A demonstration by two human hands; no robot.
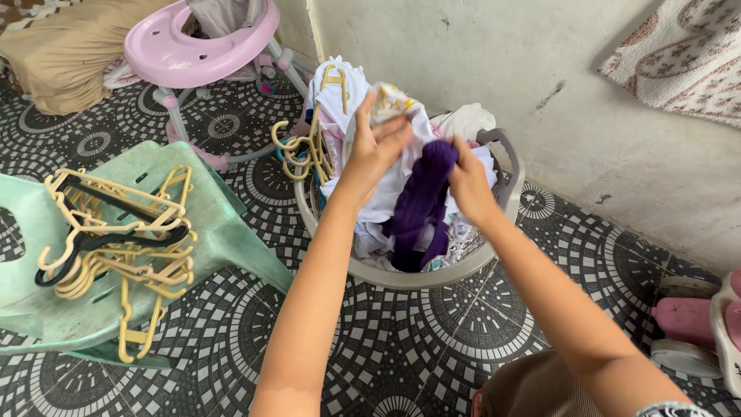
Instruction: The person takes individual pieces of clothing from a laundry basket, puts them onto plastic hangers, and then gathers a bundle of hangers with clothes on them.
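It was a home: a patterned tile floor (432, 340), a laundry basket (505, 181), hangers (116, 247) and a baby walker (193, 46) showed it.

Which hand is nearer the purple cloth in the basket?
Right. The right hand grips the purple cloth; the left hand is just beside it, on a white garment.

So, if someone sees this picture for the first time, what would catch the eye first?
Probably the two hands in the middle: the left hand grips a white garment and the right hand holds a purple cloth, both over a grey laundry basket by the wall. Next, the tangled heap of cream hangers on the green plastic chair at the left, on a black-and-white patterned floor.
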